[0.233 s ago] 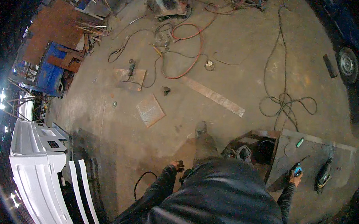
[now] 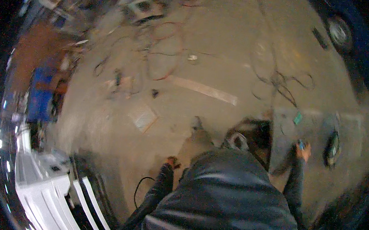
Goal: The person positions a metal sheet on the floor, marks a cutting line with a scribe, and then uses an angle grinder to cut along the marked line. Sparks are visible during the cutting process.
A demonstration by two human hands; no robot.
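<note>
the picture is smeared with motion blur, so fine detail is hard to read. the person looks down over a dark jacket [image 2: 225,199], both sleeves reaching away from the body.

the right hand [image 2: 303,151] is stretched out over a grey metal sheet [image 2: 316,124] that serves as a low bench on the right. a small blue object [image 2: 301,144] sits at the fingertips; the fingers seem curled about it, yet the blur leaves it unclear whether they are clamped on it or only touching it. just beside that hand, further right on the same sheet, lies a dark power tool [image 2: 332,147] with a greenish body. a small green piece [image 2: 298,118] lies on the sheet above the hand, apart from it.

the left hand [image 2: 172,161] hangs low by the left side, well apart from the right one. whether it is spread or closed i cannot tell. a black cable [image 2: 138,188] loops on the floor close to that sleeve.

the concrete floor [image 2: 223,45] spreads ahead, with a pale flat strip [image 2: 203,90] lying across it, a square flat panel [image 2: 143,116] nearer the left, and tangles of red cord [image 2: 165,54] and dark wire [image 2: 285,81]. white framed panels [image 2: 59,191] stand at the lower left, and a vehicle wheel [image 2: 338,32] shows at the upper right.
</note>
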